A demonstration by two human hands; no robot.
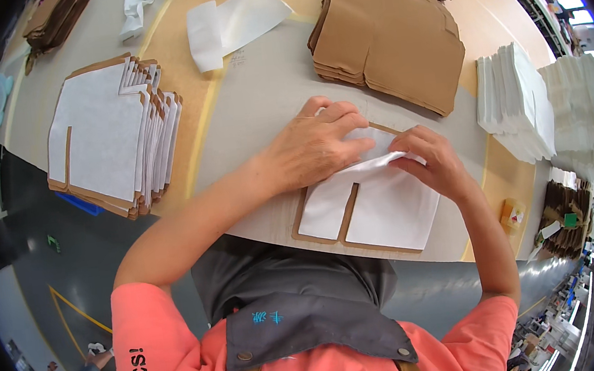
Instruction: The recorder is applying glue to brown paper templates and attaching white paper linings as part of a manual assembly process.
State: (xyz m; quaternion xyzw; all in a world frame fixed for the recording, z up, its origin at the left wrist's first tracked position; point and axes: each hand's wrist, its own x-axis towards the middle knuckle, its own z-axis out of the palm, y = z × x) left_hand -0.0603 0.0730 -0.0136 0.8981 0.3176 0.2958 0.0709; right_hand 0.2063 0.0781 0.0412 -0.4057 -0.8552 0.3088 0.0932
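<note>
In front of me a white cut sheet (392, 208) lies on a brown piece of the same outline (347, 218), whose colour shows through a slot in the sheet. The sheet's far part is lifted and folded up in a crease. My right hand (429, 158) pinches that raised fold between thumb and fingers. Left of it, my left hand (325, 140) has its fingers curled, with thumb and forefinger closed at the sheet's far edge. The brown piece's far edge peeks out between my hands.
A tall stack of brown pieces (404, 39) stands beyond my hands. On the left is a stack of white-faced brown pieces (102, 133), on the right white sheets (514, 104). A small yellow container (511, 215) sits near the right edge. Translucent scraps (238, 23) lie farther back.
</note>
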